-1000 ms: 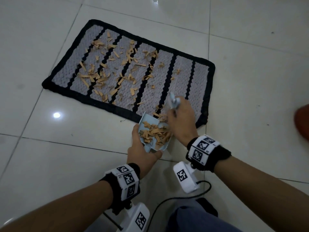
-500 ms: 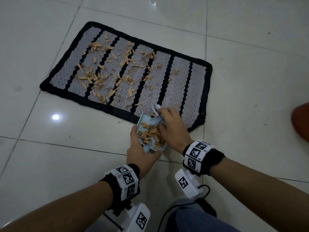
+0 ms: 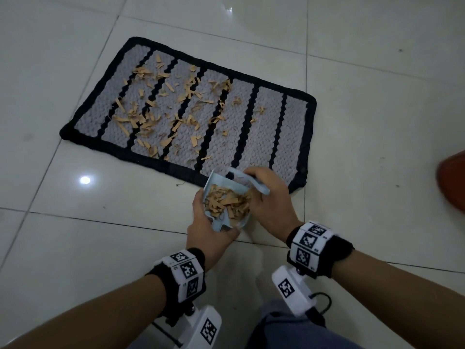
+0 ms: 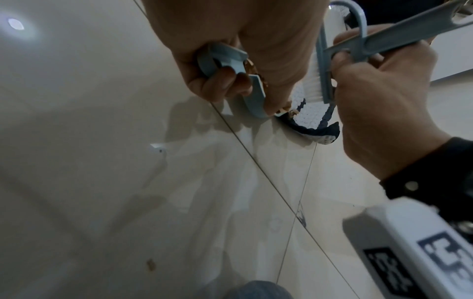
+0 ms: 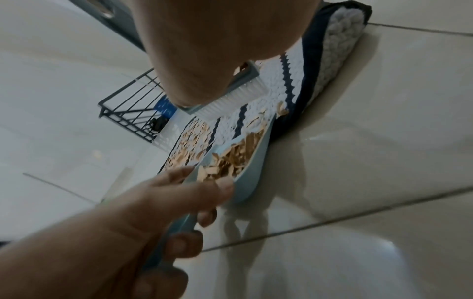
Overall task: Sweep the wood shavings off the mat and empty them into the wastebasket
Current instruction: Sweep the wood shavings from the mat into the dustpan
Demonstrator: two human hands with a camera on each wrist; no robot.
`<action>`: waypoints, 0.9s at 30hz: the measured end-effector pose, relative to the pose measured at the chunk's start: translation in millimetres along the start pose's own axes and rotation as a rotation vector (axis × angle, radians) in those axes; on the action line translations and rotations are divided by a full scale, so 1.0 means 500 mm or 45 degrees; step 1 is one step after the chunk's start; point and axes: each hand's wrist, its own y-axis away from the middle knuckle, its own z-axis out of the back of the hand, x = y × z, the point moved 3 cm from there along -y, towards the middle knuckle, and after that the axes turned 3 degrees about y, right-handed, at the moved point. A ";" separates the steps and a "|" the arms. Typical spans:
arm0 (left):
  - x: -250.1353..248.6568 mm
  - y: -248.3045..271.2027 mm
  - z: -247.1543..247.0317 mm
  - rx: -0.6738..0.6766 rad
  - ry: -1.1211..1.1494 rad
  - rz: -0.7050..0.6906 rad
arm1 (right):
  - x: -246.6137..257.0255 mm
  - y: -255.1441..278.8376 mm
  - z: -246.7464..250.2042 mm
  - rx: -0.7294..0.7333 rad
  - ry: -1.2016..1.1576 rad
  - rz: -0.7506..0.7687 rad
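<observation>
Over tiled floor [image 3: 75,235], left hand [image 3: 211,233] grips dustpan [image 3: 219,192], right hand [image 3: 271,205] brush [image 4: 325,66].

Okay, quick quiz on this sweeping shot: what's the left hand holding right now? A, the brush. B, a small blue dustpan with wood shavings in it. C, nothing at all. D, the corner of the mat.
B: the left hand grips the light blue dustpan by its handle, with tan wood shavings piled inside, while the right hand holds the brush at the mat's near edge.
</observation>
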 end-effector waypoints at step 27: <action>0.033 0.003 0.001 -0.038 0.062 -0.040 | -0.057 -0.040 -0.004 -0.146 -0.041 -0.124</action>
